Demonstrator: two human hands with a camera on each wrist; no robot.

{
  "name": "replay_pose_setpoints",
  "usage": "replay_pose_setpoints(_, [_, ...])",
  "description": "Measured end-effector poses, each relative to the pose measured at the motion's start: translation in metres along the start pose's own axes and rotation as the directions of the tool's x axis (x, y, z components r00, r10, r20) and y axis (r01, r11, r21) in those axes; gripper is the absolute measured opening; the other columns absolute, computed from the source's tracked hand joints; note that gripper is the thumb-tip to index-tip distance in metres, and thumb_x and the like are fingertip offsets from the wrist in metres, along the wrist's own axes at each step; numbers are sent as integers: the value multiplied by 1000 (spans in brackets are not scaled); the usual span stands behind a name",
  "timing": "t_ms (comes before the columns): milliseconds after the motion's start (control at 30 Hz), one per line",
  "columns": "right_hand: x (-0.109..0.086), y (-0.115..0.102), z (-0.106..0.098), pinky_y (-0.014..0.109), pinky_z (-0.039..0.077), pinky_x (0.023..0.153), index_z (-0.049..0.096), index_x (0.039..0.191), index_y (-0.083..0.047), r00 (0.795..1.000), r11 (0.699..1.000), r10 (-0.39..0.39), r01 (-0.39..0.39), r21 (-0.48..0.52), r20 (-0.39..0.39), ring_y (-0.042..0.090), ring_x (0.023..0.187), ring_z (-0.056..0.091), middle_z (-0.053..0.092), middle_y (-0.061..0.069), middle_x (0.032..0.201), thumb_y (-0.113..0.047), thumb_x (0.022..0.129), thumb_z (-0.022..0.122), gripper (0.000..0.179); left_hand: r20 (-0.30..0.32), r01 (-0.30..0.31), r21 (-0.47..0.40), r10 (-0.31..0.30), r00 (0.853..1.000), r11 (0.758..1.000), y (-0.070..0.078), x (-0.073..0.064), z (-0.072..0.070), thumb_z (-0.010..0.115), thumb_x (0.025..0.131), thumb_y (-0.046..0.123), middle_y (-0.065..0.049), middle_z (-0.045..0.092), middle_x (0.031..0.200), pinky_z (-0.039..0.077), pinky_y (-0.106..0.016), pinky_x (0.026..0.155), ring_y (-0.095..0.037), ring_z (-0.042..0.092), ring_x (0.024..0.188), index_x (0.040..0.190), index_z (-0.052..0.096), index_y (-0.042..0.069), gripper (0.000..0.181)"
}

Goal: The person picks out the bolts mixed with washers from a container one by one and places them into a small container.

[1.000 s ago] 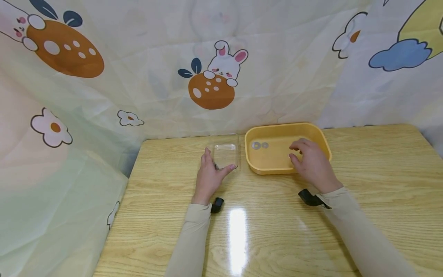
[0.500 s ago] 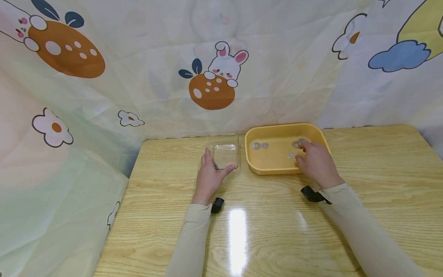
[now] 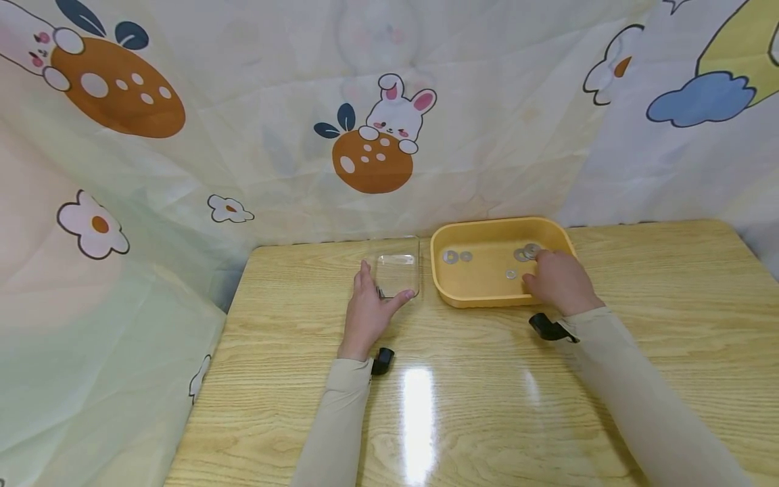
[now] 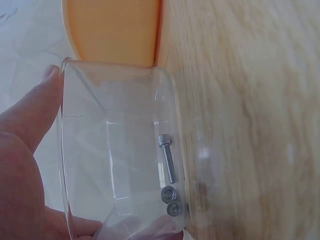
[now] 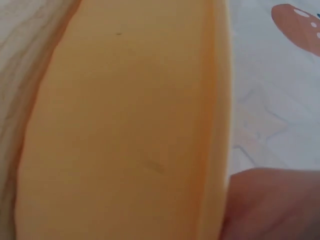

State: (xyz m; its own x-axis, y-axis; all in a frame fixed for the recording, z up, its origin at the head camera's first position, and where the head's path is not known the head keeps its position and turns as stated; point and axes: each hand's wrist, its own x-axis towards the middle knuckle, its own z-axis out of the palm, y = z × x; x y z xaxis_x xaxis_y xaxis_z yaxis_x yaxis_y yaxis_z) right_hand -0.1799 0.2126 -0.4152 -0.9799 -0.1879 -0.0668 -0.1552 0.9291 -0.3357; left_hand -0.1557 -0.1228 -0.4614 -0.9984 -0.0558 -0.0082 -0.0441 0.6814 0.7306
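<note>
My left hand (image 3: 368, 311) grips a clear plastic box (image 3: 397, 274), thumb at its near right corner and fingers along its left side. In the left wrist view, a socket head screw (image 4: 167, 159) lies inside the box near two round socket heads (image 4: 168, 194). My right hand (image 3: 562, 281) reaches over the near right rim of a yellow tray (image 3: 481, 297), fingers bent down inside. Whether the fingertips pinch anything is hidden. Several metal washers lie in the tray: one washer (image 3: 511, 274) left of the right thumb, others towards the far right and far left.
The wooden table (image 3: 487, 406) extends in front of both containers. A patterned cloth (image 3: 487, 149) hangs right behind them. Each wrist carries a black camera mount, such as the left camera mount (image 3: 383, 361). The tray stands just right of the box.
My right hand has moved right within the tray, from above the washers to its right end, uncovering several washers. My left hand and the box have stayed put.
</note>
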Motion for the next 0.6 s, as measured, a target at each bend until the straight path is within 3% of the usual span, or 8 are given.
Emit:
replay_pose_setpoints(100, [4,-2,-1,43,47,56,57,69,2,999,1000,10,-10,-25,35,25,55,50,51,6,56,-12,89,60,25,0,-1,-1,1,1000,1000,0,0,-1,78,82,57,-24,21,162,39,-54,108,-46,43,134,161,6,2,121])
replay_pose_setpoints(200, [8,-1,-1,43,47,56,52,58,-7,996,999,41,-38,-31,80,27,59,51,54,7,59,-9,84,58,26,5,2,-1,-2,1000,1000,-1,0,-1,78,82,57,-23,21,162,39,-54,108,-45,43,135,161,5,2,121])
replay_pose_setpoints(400, [16,3,-1,50,52,67,59,61,-6,986,997,77,-71,-40,148,31,69,58,63,12,71,-7,79,63,19,7,10,-6,-10,1000,1000,-1,1,-1,78,82,57,-22,20,163,37,-54,109,-45,40,137,161,5,3,120])
replay_pose_setpoints(600, [21,6,-1,46,50,61,59,68,1,990,996,61,-53,-66,128,32,68,55,61,17,73,3,75,56,8,1,11,-7,-11,1000,1000,0,1,-1,78,82,58,-21,21,163,38,-54,109,-45,42,136,161,5,3,121])
